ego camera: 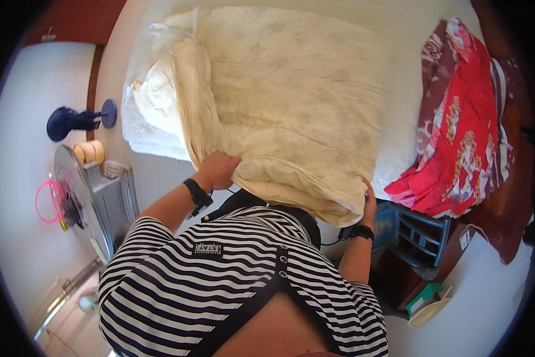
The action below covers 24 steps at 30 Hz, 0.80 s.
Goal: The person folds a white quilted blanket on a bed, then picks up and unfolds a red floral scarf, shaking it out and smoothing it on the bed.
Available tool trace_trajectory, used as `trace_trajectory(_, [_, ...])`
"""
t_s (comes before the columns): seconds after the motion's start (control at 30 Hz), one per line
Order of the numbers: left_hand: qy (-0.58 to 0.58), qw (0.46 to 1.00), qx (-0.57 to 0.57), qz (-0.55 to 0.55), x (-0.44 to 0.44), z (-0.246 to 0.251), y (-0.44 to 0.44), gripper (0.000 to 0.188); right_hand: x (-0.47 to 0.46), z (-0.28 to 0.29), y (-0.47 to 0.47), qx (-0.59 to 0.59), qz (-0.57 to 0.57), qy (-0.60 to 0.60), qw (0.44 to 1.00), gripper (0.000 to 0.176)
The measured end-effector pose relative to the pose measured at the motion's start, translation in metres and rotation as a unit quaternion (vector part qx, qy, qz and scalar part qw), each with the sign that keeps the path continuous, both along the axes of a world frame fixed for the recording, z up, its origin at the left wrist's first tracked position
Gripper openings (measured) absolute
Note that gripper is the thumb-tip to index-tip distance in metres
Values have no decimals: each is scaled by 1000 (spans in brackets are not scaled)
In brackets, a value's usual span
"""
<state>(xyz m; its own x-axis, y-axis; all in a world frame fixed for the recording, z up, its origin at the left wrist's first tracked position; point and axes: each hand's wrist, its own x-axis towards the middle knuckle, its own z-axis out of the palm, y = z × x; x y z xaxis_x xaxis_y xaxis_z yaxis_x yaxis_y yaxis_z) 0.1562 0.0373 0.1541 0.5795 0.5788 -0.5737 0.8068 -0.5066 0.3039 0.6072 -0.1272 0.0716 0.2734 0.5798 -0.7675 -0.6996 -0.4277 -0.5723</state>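
Note:
A cream quilt with faint printed motifs lies spread on a bed, over white bedding. My left hand grips the quilt's near edge, where its folded left side meets the front. At the near right corner, my right hand holds the quilt with the thumb on top; its other fingers are partly hidden. Between my hands the near edge is folded in layers and hangs against my waist. Toward the upper left, a bunched white part rests on the folded side.
Red floral fabric lies piled on the bed's right side. A blue chair stands below it at the right. On the left are a dark blue fan, a round table holding a pink item, and a grey cabinet.

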Motion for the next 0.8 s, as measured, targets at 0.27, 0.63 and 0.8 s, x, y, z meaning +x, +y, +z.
trace_trajectory(0.27, [-41, 992, 21, 121, 19, -52, -85, 36, 17, -54, 24, -65, 127, -83, 986, 68])
trace_trajectory(0.63, [63, 932, -44, 355, 8, -56, -99, 87, 23, -29, -2, -46, 177, -87, 979, 46])
trace_trajectory(0.8, [-49, 760, -183, 622, -11, -73, -93, 85, 11, -19, -2, -54, 170, -99, 979, 51])
